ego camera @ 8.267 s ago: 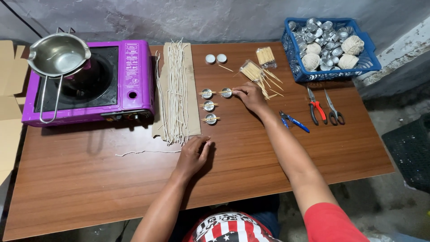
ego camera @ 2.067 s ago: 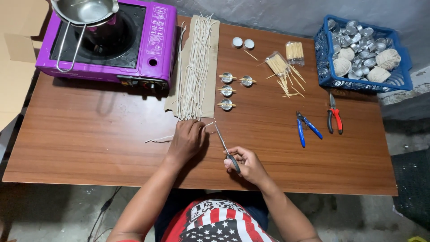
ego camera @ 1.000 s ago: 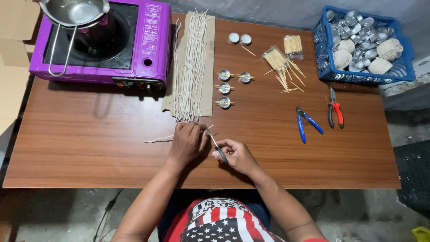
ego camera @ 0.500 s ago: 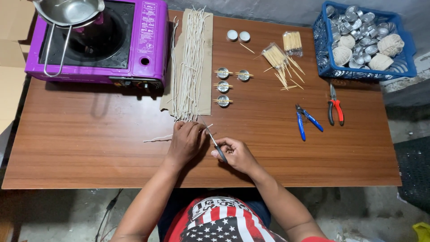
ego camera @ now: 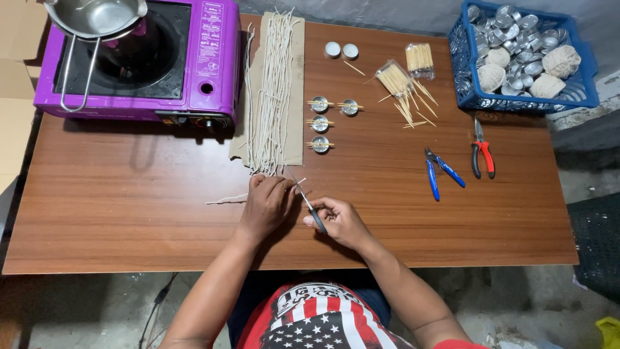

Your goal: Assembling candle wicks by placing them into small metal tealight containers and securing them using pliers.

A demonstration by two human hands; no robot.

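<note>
My left hand (ego camera: 268, 201) presses down on a thin white wick string (ego camera: 226, 199) that lies on the brown table, its end sticking out to the left. My right hand (ego camera: 340, 222) holds a small pair of dark-handled scissors (ego camera: 309, 205), their blades pointing up and left towards the fingers of my left hand and the string's right end. Just beyond my left hand lies a bundle of long white wicks (ego camera: 272, 97) on a strip of cardboard.
A purple portable stove (ego camera: 139, 61) with a steel pot (ego camera: 97, 16) stands at the far left. Several small metal cups with sticks across them (ego camera: 321, 123), toothpick packs (ego camera: 397, 81), blue pliers (ego camera: 441, 171), red pliers (ego camera: 481, 154) and a blue basket of tins (ego camera: 526, 55) lie farther off.
My right hand fetched the scissors from the right side and brought them near the table's front edge. Both hands then closed in on the loose string; little has moved in the last second.
</note>
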